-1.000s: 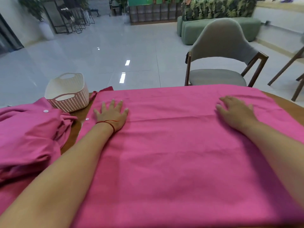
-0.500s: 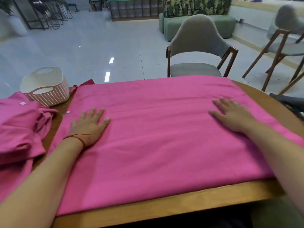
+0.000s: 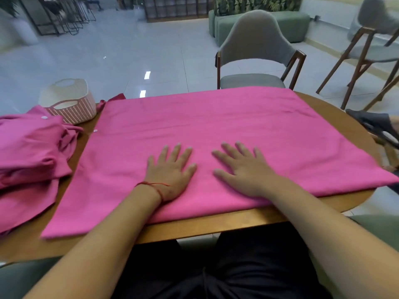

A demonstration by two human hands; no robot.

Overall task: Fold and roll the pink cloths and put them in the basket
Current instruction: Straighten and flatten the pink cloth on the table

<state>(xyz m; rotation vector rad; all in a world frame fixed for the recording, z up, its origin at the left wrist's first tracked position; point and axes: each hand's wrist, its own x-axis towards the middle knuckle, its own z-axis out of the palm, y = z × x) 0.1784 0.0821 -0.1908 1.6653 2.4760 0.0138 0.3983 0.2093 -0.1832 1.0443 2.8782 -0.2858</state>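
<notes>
– Smoothing the pink cloth first, or folding now?
– Smooth first, I'd say. It lies spread on the worktop, just right of the basket. Your left hand and right hand rest flat on it side by side, fingers splayed, gripping nothing. Sweep them apart toward the edges, pressing lightly so nothing bunches.
– And the heap of pink cloths?
– It sits against the basket's near side; leave it.
</notes>
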